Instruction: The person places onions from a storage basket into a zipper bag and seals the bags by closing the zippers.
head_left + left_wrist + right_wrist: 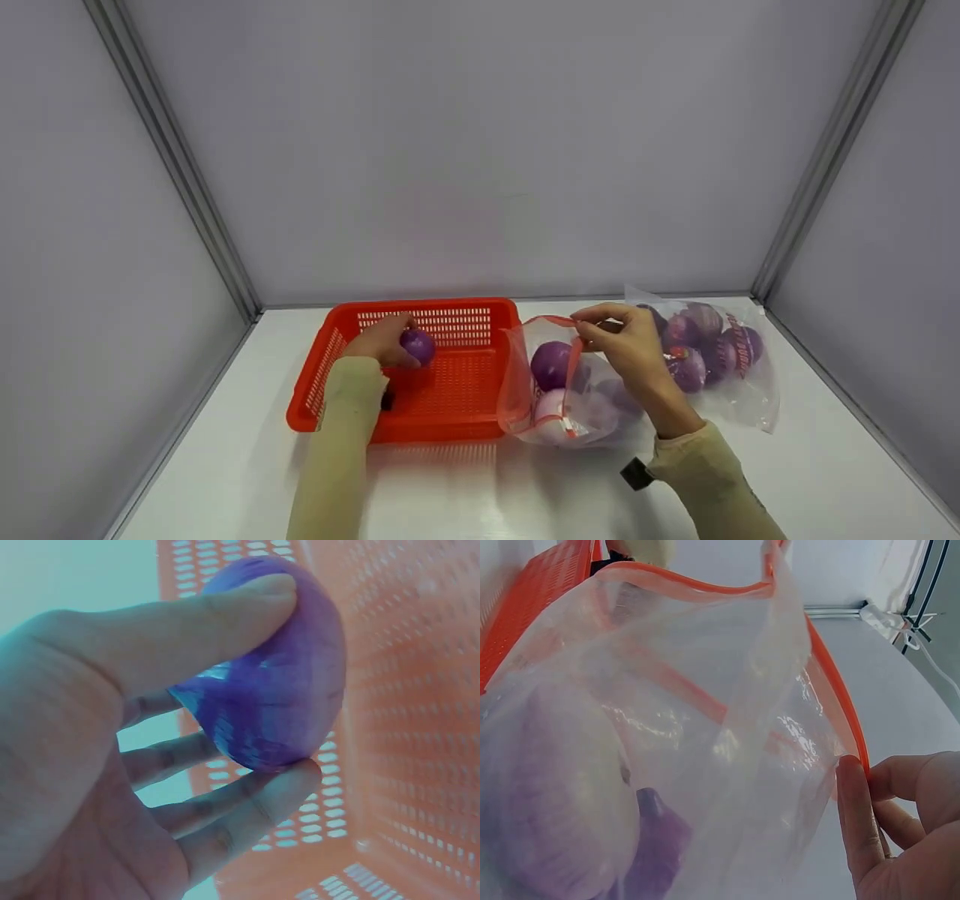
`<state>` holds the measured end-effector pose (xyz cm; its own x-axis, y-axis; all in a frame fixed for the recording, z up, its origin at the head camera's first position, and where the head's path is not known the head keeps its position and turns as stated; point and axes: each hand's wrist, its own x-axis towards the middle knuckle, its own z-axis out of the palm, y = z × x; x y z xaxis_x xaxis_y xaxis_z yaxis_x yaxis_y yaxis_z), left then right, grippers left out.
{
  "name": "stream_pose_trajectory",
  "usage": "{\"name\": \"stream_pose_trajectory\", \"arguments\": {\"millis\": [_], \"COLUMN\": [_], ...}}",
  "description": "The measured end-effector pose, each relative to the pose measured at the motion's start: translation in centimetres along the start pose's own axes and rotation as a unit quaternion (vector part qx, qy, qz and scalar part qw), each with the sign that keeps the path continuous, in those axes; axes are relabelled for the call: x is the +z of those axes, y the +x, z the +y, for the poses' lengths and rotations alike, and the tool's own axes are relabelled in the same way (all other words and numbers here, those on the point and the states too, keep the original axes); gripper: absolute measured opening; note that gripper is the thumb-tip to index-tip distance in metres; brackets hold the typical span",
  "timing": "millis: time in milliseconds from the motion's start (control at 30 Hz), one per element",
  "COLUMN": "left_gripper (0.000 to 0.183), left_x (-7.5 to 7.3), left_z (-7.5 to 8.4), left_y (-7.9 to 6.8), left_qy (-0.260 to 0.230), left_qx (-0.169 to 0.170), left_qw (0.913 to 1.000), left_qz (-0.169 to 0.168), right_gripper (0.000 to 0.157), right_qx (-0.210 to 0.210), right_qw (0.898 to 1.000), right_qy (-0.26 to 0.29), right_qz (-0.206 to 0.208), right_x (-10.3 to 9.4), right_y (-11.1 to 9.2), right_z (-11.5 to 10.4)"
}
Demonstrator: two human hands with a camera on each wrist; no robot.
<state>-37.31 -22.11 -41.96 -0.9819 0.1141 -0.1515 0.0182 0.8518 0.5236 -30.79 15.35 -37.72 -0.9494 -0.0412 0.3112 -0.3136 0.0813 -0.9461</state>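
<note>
My left hand [381,341] grips a red onion [300,682], thumb on one side and fingertips on the other, inside the red plastic basket [405,433]. The onion's pointed end faces the palm. My right hand [626,341] pinches the red-edged rim of a clear zip bag [727,802] between thumb and fingers. Its mouth gapes beside the basket's right side. Several onions lie in this bag, among them a purple onion [552,365] near the opening and a paler onion [562,787] seen through the plastic.
A second clear bag [750,405] with red print, full of several red onions [701,321], lies at the right by the back wall. Grey-white walls [465,150] enclose the white table [225,450] at the back and both sides.
</note>
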Motion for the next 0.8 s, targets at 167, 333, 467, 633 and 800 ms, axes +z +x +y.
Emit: {"name": "stream_pose_trajectory", "arguments": {"millis": [167,333,467,633,800], "left_gripper": [0.069,0.072,0.072,0.072,0.072], "left_x": [-0.9,-1.6,-1.7,-1.6,-1.0], "left_z": [1.7,3.0,3.5,4.1,4.6], "left_y": [-1.0,-2.3,-3.4,-5.1,-7.3], "left_qy": [0.0,-0.01,-0.012,0.009,0.028], "left_qx": [0.058,0.118,0.161,0.209,0.254], "left_qw": [0.9978,0.9909,0.9826,0.9707,0.9525], "left_qz": [0.03,0.063,0.091,0.119,0.165], "right_gripper": [0.015,0.015,0.015,0.015,0.015], "right_qx": [-0.004,-0.002,-0.001,0.002,0.004], "right_qw": [1.0,1.0,1.0,1.0,1.0], "right_qy": [0.002,0.005,0.008,0.008,0.005], "right_qz": [-0.006,-0.002,-0.001,0.0,0.005], "right_x": [-0.1,0.0,0.0,-0.2,-0.2], "right_y": [0.1,0.1,0.1,0.0,0.0], "right_z": [0.1,0.0,0.0,0.0,0.0]}}
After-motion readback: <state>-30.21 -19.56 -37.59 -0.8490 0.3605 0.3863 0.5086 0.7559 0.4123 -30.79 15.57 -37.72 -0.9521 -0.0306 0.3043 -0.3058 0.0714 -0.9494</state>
